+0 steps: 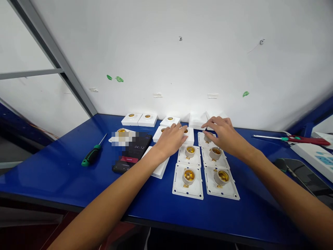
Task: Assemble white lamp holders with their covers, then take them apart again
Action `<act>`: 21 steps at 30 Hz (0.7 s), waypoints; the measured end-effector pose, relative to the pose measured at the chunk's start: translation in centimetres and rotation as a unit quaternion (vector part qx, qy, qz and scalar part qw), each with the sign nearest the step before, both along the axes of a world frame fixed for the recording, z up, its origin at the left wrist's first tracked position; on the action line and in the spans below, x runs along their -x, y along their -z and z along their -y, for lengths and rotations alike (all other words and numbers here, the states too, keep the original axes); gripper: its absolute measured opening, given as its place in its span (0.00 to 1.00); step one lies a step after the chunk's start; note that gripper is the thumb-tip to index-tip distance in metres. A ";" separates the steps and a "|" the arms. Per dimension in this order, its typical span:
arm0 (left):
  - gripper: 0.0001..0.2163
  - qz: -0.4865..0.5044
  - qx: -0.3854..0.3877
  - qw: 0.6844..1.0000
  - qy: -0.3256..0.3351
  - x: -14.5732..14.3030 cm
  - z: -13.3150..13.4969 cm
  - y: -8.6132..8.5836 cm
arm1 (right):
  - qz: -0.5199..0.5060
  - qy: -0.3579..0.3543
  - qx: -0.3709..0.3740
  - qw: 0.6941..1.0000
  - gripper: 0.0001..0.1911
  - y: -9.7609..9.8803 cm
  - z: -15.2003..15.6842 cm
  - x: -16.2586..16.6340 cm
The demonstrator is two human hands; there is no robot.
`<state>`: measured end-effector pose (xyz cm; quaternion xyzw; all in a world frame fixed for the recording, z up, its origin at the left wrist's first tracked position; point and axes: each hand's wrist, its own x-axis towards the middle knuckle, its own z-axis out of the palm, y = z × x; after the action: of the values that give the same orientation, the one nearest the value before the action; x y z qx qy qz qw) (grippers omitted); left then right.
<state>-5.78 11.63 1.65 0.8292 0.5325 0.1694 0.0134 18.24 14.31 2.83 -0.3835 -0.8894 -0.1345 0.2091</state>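
Several white square lamp-holder plates with brass sockets lie on a blue table [65, 173]. Some form a two-column grid, such as the plate [187, 180] at front left and the plate [221, 182] at front right. My left hand [170, 139] rests palm down over a plate in the back row, fingers stretched toward a socket [185, 131]. My right hand [221, 133] hovers palm down over the far right plate [205, 139], fingers spread and slightly curled. Neither hand visibly grips anything.
More white plates [139, 119] line the white wall. A black phone [132, 152] lies left of my left arm, and a green-handled screwdriver [91, 155] farther left. A red-and-green screwdriver [293, 139], a white power strip [314, 154] and a dark device [299, 172] sit at right.
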 end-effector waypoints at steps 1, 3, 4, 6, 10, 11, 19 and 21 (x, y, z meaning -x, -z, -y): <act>0.13 0.001 0.000 1.000 0.004 -0.1 -0.3 0.2 | -0.019 -0.004 0.013 1.000 0.11 0.2 0.7 -0.3; 0.11 0.009 0.000 1.000 0.010 -0.2 -0.6 0.4 | -0.051 -0.014 0.036 0.998 0.10 0.5 1.9 -0.7; 0.10 0.016 0.000 1.000 0.012 -0.2 -0.7 0.5 | -0.066 -0.020 0.048 0.996 0.10 0.6 2.3 -0.7; 0.09 0.035 0.002 0.999 0.020 -0.2 -0.7 0.3 | -0.102 -0.036 0.078 0.991 0.12 0.8 2.9 -0.5; 0.09 0.085 -0.003 0.995 0.043 -0.1 0.1 -0.6 | -0.196 -0.069 0.146 0.967 0.32 1.2 3.4 0.4; 0.09 0.099 -0.006 0.994 0.050 -0.2 0.3 -0.8 | -0.215 -0.076 0.162 0.960 0.37 1.3 3.4 0.6; 0.08 0.312 0.008 0.940 0.140 -0.8 2.0 -1.6 | -0.365 -0.123 0.301 0.873 0.36 0.4 4.1 0.7; 0.08 0.308 0.010 0.942 0.131 -1.0 2.4 -1.8 | -0.401 -0.148 0.332 0.841 0.35 0.2 4.3 0.6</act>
<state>-4.79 9.20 3.42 0.7990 0.3903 0.4080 0.2067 17.61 9.97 2.67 -0.3144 -0.7654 0.3669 0.4252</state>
